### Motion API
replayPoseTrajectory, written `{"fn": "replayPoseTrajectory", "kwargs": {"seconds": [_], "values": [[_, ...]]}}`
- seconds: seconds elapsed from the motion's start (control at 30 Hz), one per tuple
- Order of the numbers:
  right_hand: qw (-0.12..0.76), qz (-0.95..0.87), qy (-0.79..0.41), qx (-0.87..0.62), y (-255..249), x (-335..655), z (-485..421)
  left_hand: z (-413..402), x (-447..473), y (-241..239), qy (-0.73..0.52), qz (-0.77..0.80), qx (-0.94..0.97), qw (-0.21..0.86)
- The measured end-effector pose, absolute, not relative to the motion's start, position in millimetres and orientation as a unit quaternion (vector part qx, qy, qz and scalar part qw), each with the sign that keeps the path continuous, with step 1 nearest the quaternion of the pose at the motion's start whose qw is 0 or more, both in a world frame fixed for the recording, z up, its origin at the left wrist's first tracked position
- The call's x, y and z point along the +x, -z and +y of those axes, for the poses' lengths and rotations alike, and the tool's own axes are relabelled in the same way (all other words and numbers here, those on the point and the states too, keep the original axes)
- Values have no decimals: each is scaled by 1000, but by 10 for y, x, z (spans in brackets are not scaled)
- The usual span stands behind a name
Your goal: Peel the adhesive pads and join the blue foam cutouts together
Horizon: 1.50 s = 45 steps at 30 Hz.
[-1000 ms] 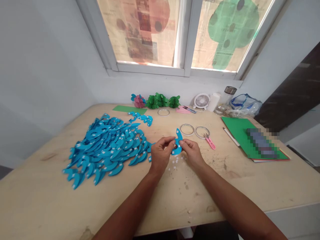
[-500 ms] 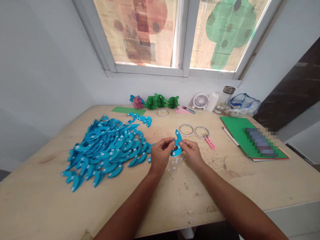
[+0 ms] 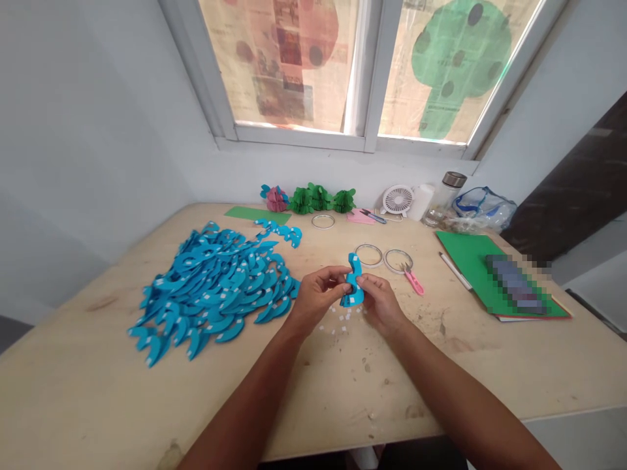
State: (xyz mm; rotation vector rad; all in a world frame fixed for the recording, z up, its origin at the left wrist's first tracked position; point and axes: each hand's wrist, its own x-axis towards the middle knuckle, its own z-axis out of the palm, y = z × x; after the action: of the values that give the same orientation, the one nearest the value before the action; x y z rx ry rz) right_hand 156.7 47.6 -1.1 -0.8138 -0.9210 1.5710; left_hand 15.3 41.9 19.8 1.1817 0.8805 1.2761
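- Our left hand (image 3: 313, 297) and right hand (image 3: 381, 301) pinch one blue paper cutout (image 3: 353, 282) between their fingertips.
- Blue cutout pile (image 3: 215, 287) lies left of it.
- Pink scissors (image 3: 413, 279) lie right of it.

walls pale grey | window (image 3: 362, 65) papered, backlit | table (image 3: 98, 391) light wood

Held paper piece (image 3: 353, 288): bright blue. Pile of cut-outs (image 3: 215, 287), left: same blue, speckled with white squares. Surface (image 3: 98, 391): pale tan wood, dark scuffs. Sheet (image 3: 467, 258), right: green. Snips (image 3: 414, 281): pink handles. Far paper balls (image 3: 321, 198): green. Window shapes: red mushroom (image 3: 298, 39) and green mushroom (image 3: 460, 46), both dark-spotted.
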Motion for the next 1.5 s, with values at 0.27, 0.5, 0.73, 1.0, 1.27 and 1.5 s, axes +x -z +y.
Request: {"fn": "replayPoseTrajectory", "kwargs": {"seconds": [0.27, 0.5, 0.73, 1.0, 1.27, 1.5], "values": [[528, -390, -672, -344, -38, 1565, 466, 440, 115, -184, -528, 359, 533, 556], [530, -391, -668, -347, -39, 1564, 465, 460, 118, -133, -534, 357, 538, 545], [543, -395, -650, -356, -22, 1556, 472, 462, 131, -111, -535, 361, 542, 539], [534, -465, -582, -400, 25, 1563, 480, 488, 124, -128, -567, 393, 498, 526], [514, -569, -479, -427, 77, 1575, 465, 493, 184, -101, -597, 385, 456, 536], [497, -651, -379, -432, -13, 1561, 402, 436, 232, -167, -608, 367, 435, 553]]}}
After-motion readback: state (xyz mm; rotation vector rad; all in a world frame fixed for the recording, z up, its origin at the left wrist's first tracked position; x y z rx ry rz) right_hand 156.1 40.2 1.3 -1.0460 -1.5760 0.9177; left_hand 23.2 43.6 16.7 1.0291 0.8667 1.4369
